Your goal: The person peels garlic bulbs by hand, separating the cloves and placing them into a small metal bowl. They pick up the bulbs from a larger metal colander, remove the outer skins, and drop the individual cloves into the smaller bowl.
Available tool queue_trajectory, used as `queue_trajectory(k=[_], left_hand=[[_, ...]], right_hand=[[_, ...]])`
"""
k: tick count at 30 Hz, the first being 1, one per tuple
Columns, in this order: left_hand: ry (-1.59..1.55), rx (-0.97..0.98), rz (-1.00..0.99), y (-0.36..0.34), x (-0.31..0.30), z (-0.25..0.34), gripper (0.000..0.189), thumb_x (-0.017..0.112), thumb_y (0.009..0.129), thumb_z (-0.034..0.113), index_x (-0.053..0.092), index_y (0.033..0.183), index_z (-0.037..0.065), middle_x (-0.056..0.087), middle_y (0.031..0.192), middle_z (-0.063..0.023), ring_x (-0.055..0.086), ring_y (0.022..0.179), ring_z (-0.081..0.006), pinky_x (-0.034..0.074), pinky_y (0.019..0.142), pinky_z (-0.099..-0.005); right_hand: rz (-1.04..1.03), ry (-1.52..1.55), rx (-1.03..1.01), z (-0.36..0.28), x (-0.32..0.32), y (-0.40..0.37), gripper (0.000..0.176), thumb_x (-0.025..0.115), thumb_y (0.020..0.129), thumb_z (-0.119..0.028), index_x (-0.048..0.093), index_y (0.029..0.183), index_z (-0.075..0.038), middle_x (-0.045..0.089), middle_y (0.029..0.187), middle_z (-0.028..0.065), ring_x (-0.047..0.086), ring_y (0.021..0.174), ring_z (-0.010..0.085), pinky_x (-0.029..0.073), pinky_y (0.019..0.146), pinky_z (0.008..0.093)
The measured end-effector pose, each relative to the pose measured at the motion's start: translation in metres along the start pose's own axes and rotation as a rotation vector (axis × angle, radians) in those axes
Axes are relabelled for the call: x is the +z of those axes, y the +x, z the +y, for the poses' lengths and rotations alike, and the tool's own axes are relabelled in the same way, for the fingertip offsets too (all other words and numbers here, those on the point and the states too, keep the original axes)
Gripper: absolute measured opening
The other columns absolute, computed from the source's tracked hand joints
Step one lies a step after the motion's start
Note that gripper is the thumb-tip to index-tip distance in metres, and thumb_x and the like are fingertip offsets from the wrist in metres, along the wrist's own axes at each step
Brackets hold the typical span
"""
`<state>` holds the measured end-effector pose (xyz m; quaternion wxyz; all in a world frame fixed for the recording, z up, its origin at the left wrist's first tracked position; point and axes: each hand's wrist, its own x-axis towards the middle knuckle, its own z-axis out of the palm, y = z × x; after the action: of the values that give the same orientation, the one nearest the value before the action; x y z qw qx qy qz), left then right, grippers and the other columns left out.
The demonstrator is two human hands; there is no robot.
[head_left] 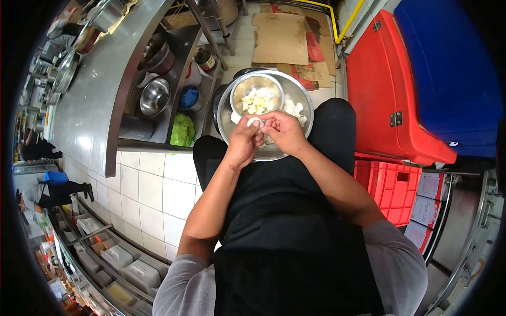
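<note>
A large steel bowl (303,97) rests on my lap and holds white peeled pieces, likely garlic cloves. A smaller steel bowl (238,90) sits inside it with pale yellow-white pieces. Both hands meet over the near rim of the large bowl. My left hand (243,141) and my right hand (282,130) together pinch one small white clove (254,121) between the fingertips.
A steel counter (89,105) runs along the left, with steel bowls (154,97), a blue lid and a green bag (182,130) on its lower shelf. A red bin (385,89), a blue bin and a red crate (392,189) stand to the right. Cardboard (279,37) lies on the floor ahead. Another person stands far left.
</note>
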<state>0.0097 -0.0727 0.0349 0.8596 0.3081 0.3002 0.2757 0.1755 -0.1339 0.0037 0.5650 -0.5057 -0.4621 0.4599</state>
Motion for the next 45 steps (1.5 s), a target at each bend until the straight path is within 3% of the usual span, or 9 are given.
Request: queue_trajectory(k=[10, 13, 23, 26, 32, 35, 40, 44, 45], left_hand=[[0.317, 0.039, 0.158, -0.004, 0.019, 0.005, 0.017, 0.065, 0.109, 0.018, 0.057, 0.122, 0.011, 0.057, 0.084, 0.0041, 0.042, 0.061, -0.0044, 0.034, 0.056, -0.0224], [0.038, -0.01, 0.044, -0.003, 0.015, 0.01, 0.02, 0.065, 0.108, 0.017, 0.056, 0.124, 0.01, 0.056, 0.082, 0.0051, 0.042, 0.062, -0.004, 0.034, 0.057, -0.0216], [0.381, 0.156, 0.128, 0.0, 0.014, 0.004, 0.016, 0.063, 0.109, 0.02, 0.058, 0.119, 0.008, 0.059, 0.084, 0.0013, 0.04, 0.062, -0.0045, 0.032, 0.058, -0.0207], [0.171, -0.033, 0.005, -0.003, -0.002, 0.013, 0.017, 0.06, 0.109, 0.02, 0.057, 0.121, 0.009, 0.062, 0.09, -0.0021, 0.043, 0.066, -0.0058, 0.034, 0.06, -0.0217], [0.066, -0.048, -0.119, -0.013, 0.001, 0.022, 0.02, 0.06, 0.107, 0.013, 0.053, 0.125, 0.011, 0.062, 0.096, -0.0039, 0.046, 0.073, -0.007, 0.037, 0.063, -0.0245], [0.08, -0.034, -0.167, -0.011, -0.014, 0.019, 0.027, 0.065, 0.103, 0.014, 0.053, 0.127, 0.011, 0.063, 0.103, -0.0054, 0.046, 0.077, -0.0092, 0.038, 0.065, -0.0244], [0.051, -0.02, -0.104, -0.016, -0.013, 0.03, 0.039, 0.07, 0.101, 0.01, 0.057, 0.138, 0.009, 0.063, 0.109, -0.0029, 0.058, 0.086, -0.012, 0.05, 0.074, -0.0261], [0.04, -0.057, -0.05, -0.019, -0.003, 0.03, 0.045, 0.067, 0.103, 0.011, 0.055, 0.146, 0.007, 0.063, 0.108, -0.0014, 0.061, 0.091, -0.0127, 0.053, 0.078, -0.0267], [0.019, -0.056, -0.086, -0.017, -0.003, 0.029, 0.045, 0.065, 0.105, 0.012, 0.054, 0.148, 0.007, 0.063, 0.108, -0.0018, 0.061, 0.091, -0.0124, 0.052, 0.078, -0.0266]], right_hand=[[-0.018, 0.049, -0.126, -0.017, 0.0, -0.001, 0.046, 0.073, 0.088, 0.015, 0.069, 0.131, 0.0, 0.056, 0.119, 0.0055, 0.064, 0.088, 0.0078, 0.056, 0.077, 0.0243], [-0.027, 0.016, -0.098, -0.016, -0.005, 0.0, 0.051, 0.072, 0.088, 0.017, 0.068, 0.135, 0.0, 0.057, 0.118, 0.0051, 0.067, 0.093, 0.0095, 0.057, 0.083, 0.0253], [-0.08, 0.193, -0.087, -0.021, 0.006, -0.002, 0.046, 0.073, 0.089, 0.016, 0.07, 0.133, 0.001, 0.058, 0.122, 0.0064, 0.07, 0.104, 0.0147, 0.059, 0.091, 0.0282], [-0.054, 0.119, -0.144, -0.007, -0.002, 0.0, 0.041, 0.069, 0.092, 0.018, 0.068, 0.13, 0.005, 0.058, 0.127, 0.0089, 0.068, 0.107, 0.0156, 0.059, 0.09, 0.0286], [0.011, 0.238, -0.031, -0.009, -0.01, 0.003, 0.013, 0.073, 0.097, 0.006, 0.075, 0.11, 0.004, 0.066, 0.106, 0.0052, 0.069, 0.082, 0.0117, 0.058, 0.071, 0.0243], [0.051, 0.169, 0.224, -0.015, -0.016, 0.002, 0.006, 0.074, 0.096, 0.001, 0.076, 0.102, 0.0, 0.068, 0.102, 0.0082, 0.069, 0.074, 0.0155, 0.056, 0.066, 0.0269], [0.078, -0.94, -0.475, -0.008, -0.033, -0.004, 0.024, 0.077, 0.089, -0.002, 0.075, 0.112, -0.009, 0.067, 0.103, 0.0146, 0.068, 0.072, 0.0254, 0.056, 0.069, 0.0334], [0.147, -0.653, -0.403, -0.028, -0.017, -0.002, 0.031, 0.078, 0.089, 0.0, 0.072, 0.118, -0.007, 0.065, 0.1, 0.009, 0.065, 0.072, 0.0167, 0.053, 0.068, 0.0284], [0.064, -0.281, -0.176, -0.032, -0.012, -0.004, 0.032, 0.079, 0.089, 0.001, 0.072, 0.119, -0.006, 0.063, 0.099, 0.0064, 0.063, 0.072, 0.0123, 0.052, 0.068, 0.0263]])
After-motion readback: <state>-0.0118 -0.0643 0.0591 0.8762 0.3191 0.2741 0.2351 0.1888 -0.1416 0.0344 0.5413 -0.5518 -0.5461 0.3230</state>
